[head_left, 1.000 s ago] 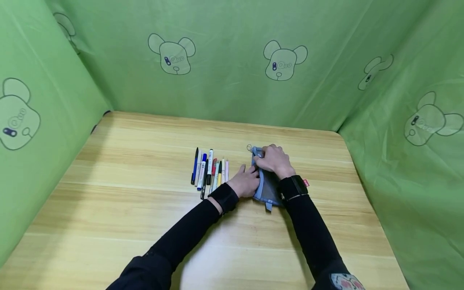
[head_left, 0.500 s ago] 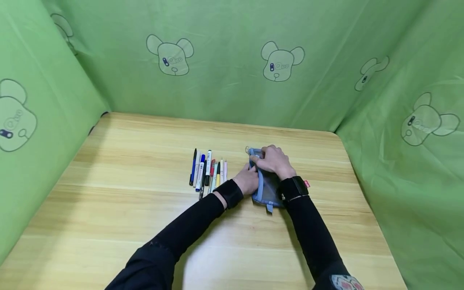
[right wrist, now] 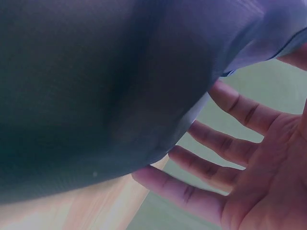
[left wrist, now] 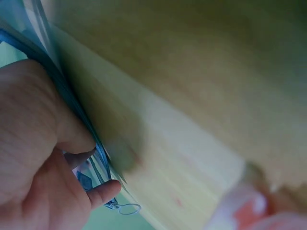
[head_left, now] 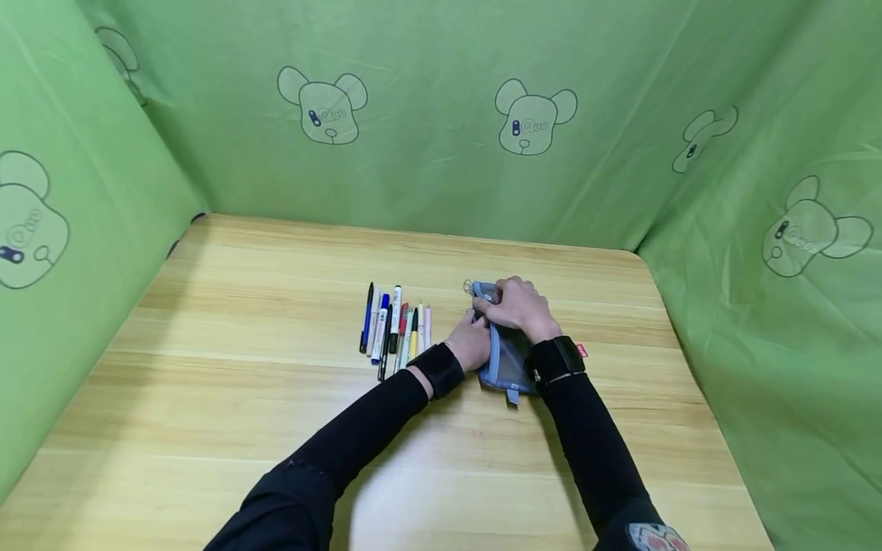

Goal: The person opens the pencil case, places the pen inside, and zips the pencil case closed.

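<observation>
A blue-grey see-through zip pouch [head_left: 513, 371] lies right of centre on the table. My right hand [head_left: 521, 310] grips its far part, thumb on the near face; in the right wrist view the fingers [right wrist: 177, 189] curve against its outer side. From the left, my left hand [head_left: 468, 344] reaches into the pouch's mouth. The left wrist view has the thumb right at the zip edge [left wrist: 79, 110], with one finger [left wrist: 108, 191] crossing it. The other left fingers are mostly hidden, and I cannot tell whether they hold anything. A small ring [left wrist: 129, 209] hangs at the zip's end.
Left of the hands several pens and markers [head_left: 394, 329] lie side by side, one with a blue cap. My left wrist passes close to their near ends. Green cloth walls [head_left: 427, 168] surround the wooden table [head_left: 276, 428] at the back and sides.
My left hand has moved a little to the right, its fingers going from the pouch's edge into the mouth. The right hand keeps its grip; the pens lie as before.
</observation>
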`<state>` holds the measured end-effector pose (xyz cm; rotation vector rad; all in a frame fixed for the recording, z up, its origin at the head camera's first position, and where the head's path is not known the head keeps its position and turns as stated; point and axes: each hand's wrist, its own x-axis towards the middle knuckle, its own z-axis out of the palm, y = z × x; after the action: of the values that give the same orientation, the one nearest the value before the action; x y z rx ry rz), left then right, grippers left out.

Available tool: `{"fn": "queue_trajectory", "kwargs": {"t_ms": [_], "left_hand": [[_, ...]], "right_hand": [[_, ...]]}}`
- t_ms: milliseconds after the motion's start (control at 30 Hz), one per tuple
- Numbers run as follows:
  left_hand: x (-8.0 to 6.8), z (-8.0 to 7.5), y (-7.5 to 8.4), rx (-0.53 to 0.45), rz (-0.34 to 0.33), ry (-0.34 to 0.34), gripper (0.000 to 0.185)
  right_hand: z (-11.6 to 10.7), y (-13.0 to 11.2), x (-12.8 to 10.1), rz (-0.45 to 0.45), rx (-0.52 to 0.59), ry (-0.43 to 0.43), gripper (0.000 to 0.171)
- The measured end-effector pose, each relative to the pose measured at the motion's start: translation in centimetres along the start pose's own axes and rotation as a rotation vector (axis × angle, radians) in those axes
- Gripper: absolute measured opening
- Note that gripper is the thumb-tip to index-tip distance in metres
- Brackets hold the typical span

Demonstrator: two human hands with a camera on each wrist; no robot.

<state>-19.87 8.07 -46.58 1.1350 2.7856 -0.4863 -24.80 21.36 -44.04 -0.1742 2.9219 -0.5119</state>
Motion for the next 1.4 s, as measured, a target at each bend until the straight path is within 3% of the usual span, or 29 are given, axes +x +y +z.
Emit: {"fn": "queue_trajectory", "kwargs": {"t_ms": [300,700,1067,1267,1400], "left_hand": [[-0.2,0.0,-0.2,-0.089,0.004,-0.014,0.034],[-0.7,0.1,-0.7,-0.154,-0.007,-0.012,0.030],[-2.3,0.0,-2.2,-0.268,0.038,0.129,0.029],[-3.2,-0.5,-3.8,-0.387,-0.063,0.217,0.030],[-4.0,-0.7,-4.8,-0.412,-0.238,0.275,0.023]], "right_hand": [[-0.2,-0.4,-0.3,-0.026,-0.046,0.041,0.046],[-0.4,-0.6,-0.7,-0.107,0.040,0.013,0.034],[-0.1,-0.2,-0.8,-0.117,0.065,0.045,0.029],[-0.2,0.0,-0.8,-0.107,0.079,0.043,0.027],[0.0,-0.1,-0.8,-0.114,0.082,0.036,0.029]]}}
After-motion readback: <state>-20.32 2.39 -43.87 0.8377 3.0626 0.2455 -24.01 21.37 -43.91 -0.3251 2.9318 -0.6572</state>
